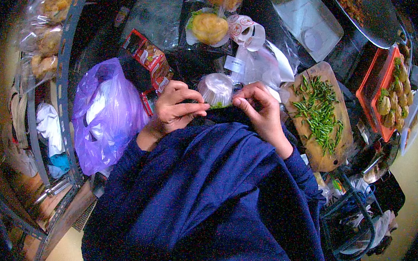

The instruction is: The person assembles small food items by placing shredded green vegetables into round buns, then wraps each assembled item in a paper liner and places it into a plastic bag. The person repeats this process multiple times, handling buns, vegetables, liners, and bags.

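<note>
Close against my dark blue clothing sits a small clear plastic domed container (215,88), with something green showing along its lower edge. My left hand (175,109) is closed at its left side, thumb and fingertips pinched at the rim. On the other side my right hand (262,111) pinches the rim between thumb and forefinger. The container's near part is hidden by the clothing. Just beyond it lie clear plastic bags (260,68) and a paper roll of stickers (246,31).
To the right, a wooden board (320,161) holds green chillies (321,112), with an orange tray (373,94) of filled pieces beyond. A purple plastic bag (104,117) and red packets (146,57) stand left. Wrapped buns (209,28) lie ahead; a metal rack (69,46) borders the left.
</note>
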Action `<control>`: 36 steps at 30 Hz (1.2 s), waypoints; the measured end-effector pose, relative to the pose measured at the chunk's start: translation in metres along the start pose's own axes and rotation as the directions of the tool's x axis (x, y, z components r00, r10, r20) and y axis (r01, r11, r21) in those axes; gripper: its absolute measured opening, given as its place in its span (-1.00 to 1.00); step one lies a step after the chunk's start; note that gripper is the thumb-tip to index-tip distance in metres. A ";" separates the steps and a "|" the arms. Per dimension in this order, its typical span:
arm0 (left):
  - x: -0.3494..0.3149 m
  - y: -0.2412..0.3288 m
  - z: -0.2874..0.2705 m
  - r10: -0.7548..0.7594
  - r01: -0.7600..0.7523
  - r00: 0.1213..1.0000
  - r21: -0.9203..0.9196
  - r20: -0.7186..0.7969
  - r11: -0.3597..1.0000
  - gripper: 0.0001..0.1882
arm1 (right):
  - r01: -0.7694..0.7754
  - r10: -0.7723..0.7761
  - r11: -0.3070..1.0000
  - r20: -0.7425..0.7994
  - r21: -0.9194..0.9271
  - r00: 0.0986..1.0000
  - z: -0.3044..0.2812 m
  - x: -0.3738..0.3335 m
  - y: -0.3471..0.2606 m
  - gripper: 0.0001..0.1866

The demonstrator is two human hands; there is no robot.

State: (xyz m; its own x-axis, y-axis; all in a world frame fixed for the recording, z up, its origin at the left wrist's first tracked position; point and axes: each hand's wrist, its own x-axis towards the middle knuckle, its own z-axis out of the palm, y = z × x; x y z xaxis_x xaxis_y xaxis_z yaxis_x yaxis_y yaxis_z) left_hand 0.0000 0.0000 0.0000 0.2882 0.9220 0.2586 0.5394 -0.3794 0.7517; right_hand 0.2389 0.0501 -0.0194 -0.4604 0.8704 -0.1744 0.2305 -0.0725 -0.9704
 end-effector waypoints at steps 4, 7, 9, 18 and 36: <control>0.000 -0.002 -0.010 0.044 -0.047 0.997 0.051 0.058 0.998 -0.77 | -0.019 0.019 0.999 -0.002 -0.043 1.000 0.007 -0.001 -0.006 -0.87; 0.003 -0.004 -0.008 0.006 -0.006 0.998 -0.003 0.056 1.000 -0.82 | 0.005 -0.008 0.997 -0.030 -0.072 1.000 0.007 0.000 -0.007 -0.85; 0.004 -0.005 -0.005 -0.052 0.054 0.998 -0.063 0.031 0.997 -0.86 | 0.001 -0.005 0.997 -0.045 -0.083 0.999 0.007 0.000 -0.007 -0.84; 0.002 -0.002 0.006 -0.392 0.388 0.919 -0.231 0.031 0.892 -0.88 | -0.140 0.138 0.990 -0.099 -0.010 0.985 0.009 -0.001 -0.005 -0.78; 0.001 0.002 0.008 -0.681 0.732 0.677 -0.356 0.280 0.581 -0.64 | -0.327 0.338 0.939 -0.115 0.109 0.934 0.012 -0.001 0.002 -0.73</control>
State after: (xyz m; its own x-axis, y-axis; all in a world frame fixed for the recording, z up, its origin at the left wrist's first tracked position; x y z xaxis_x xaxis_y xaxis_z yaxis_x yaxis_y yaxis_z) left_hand 0.0077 -0.0004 -0.0030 0.0497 0.8607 -0.5068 0.2423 0.4818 0.8421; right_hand 0.2297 0.0436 -0.0233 -0.2533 0.8444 -0.4720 0.2732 -0.4056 -0.8723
